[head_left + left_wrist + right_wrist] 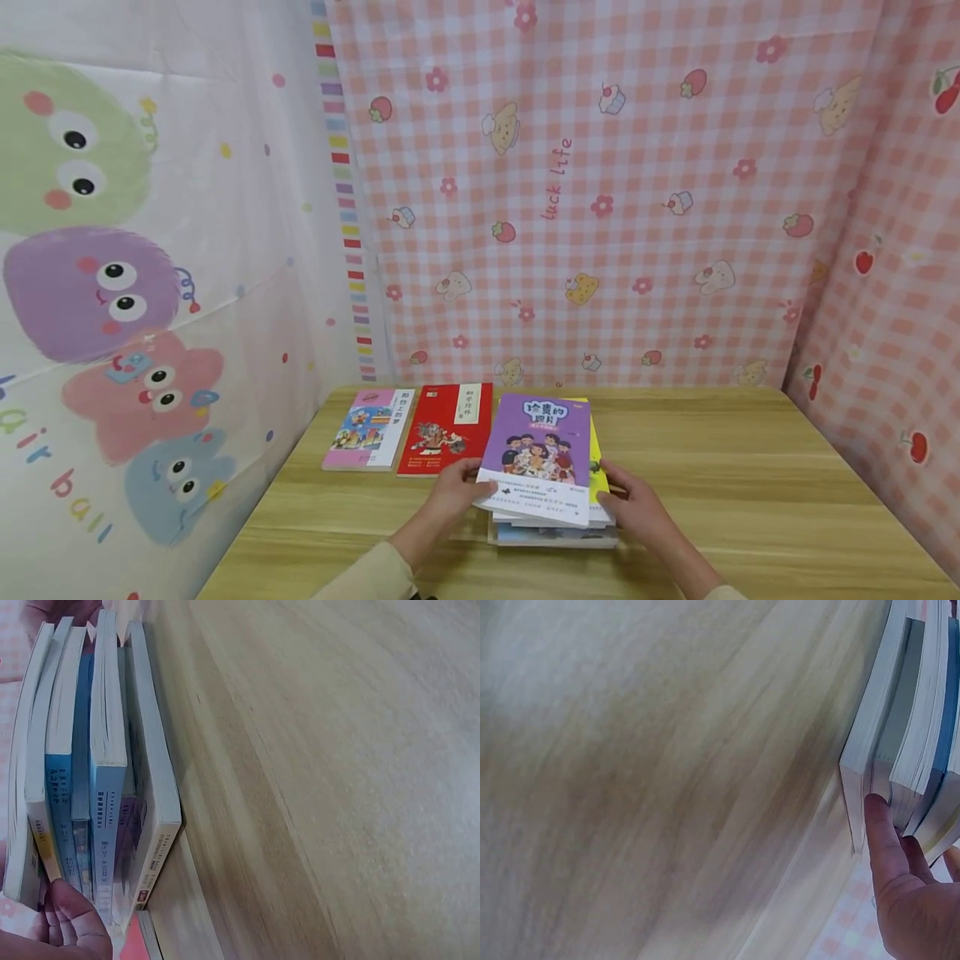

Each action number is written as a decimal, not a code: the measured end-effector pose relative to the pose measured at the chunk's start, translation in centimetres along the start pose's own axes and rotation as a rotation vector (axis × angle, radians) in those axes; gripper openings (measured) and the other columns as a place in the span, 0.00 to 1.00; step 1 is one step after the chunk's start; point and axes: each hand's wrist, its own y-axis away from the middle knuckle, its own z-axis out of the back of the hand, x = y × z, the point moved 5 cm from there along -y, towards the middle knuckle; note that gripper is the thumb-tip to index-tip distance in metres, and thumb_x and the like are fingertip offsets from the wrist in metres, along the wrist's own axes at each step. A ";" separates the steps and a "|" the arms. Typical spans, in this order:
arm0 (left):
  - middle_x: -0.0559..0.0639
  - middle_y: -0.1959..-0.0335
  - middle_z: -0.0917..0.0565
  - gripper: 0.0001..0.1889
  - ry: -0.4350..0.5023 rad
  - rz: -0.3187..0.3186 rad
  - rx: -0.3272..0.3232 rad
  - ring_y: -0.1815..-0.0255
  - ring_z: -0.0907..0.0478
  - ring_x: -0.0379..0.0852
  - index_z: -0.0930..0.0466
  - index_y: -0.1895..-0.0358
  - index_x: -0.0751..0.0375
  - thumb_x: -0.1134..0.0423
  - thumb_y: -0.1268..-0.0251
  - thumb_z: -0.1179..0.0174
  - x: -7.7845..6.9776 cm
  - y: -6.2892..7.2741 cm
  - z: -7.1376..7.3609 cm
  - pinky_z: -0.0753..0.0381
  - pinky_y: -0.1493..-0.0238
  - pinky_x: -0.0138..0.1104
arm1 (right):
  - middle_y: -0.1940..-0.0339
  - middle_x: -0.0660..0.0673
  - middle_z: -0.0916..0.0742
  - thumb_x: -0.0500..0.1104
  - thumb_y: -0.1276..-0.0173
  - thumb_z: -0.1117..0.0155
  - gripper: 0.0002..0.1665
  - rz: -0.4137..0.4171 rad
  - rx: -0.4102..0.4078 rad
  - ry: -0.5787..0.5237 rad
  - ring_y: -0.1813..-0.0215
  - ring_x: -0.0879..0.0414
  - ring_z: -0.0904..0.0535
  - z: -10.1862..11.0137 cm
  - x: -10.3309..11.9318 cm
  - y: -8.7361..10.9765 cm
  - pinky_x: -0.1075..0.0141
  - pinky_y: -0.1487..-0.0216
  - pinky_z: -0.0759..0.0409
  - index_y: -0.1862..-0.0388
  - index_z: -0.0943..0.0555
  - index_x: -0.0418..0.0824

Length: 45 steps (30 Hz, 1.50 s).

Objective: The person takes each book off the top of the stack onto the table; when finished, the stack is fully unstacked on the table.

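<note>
A purple-covered book (543, 442) with a white lower band lies tilted on top of a stack of several books (558, 537). At its lower left corner my left hand (456, 492) pinches it, thumb on the cover and fingers underneath. My right hand (630, 502) touches the stack's right side with extended fingers. Beneath the purple book, a strip of a yellow book (597, 467) shows at the right. In the left wrist view, blue spines (109, 825) and white page edges face the camera. Page edges of the lower books (862, 780) meet a right-hand finger (883, 840) in the right wrist view.
Left of the stack, a red book (447, 433) and a pink-and-white book (367, 429) lie face up, side by side, on the wooden table (720, 458). A pink checked cloth (637, 250) hangs behind the table. Patterned cloths also hang at both sides.
</note>
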 end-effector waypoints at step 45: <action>0.53 0.48 0.21 0.32 0.368 0.084 -0.048 0.60 0.17 0.45 0.48 0.27 0.73 0.76 0.31 0.47 2.1 4.0 12.2 0.15 0.61 0.35 | 0.31 0.26 0.29 0.33 0.28 0.42 0.34 -0.098 0.027 0.040 0.34 0.31 0.29 0.1 -0.4 -0.4 0.54 0.50 0.17 0.24 0.38 0.32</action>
